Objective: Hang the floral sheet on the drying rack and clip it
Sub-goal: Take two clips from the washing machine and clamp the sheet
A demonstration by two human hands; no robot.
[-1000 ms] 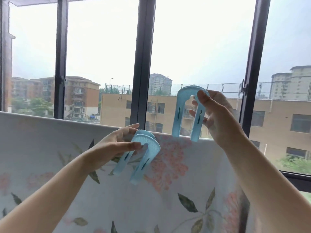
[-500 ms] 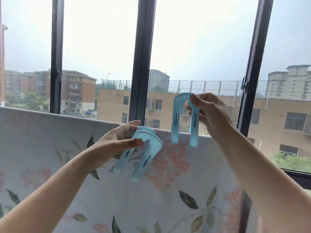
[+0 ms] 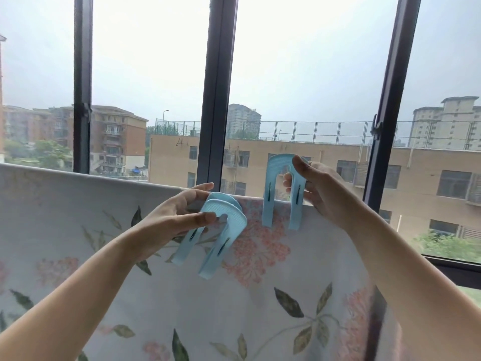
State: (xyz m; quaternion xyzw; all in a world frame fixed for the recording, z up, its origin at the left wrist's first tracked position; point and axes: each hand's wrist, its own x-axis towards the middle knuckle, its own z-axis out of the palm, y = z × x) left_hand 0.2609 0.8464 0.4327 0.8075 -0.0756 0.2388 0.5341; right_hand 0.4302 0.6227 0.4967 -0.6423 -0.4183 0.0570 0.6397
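Behind everything is a window (image 3: 216, 100) with dark frames, with grey sky and buildings (image 3: 325, 165) outside. Below it the sheet (image 3: 78, 230) hangs over the rack, which is hidden under the cloth; its top edge runs across the view.

The right hand (image 3: 325, 196) holds one blue clip (image 3: 269, 199) by the arch, thumb in front and fingers behind. The clip stands upright, open end down, and its legs overlap the top edge of the sheet. Both legs show in front of the cloth, so I judge that it does not straddle the edge yet. The left hand (image 3: 166, 222) pinches the spare clips (image 3: 226, 212), two as it seems, stacked and tilted, just below the edge.

The step in hand seems to be setting this clip. To do it well, the clip should be turned so that one leg goes before the cloth and one behind, then pushed straight down until the arch sits on the rack. The cloth should lie flat under it, without a fold. The left hand could press the sheet beside that place, so that the cloth does not slide. A place near the right end of the sheet is good, because a loose corner can lift.
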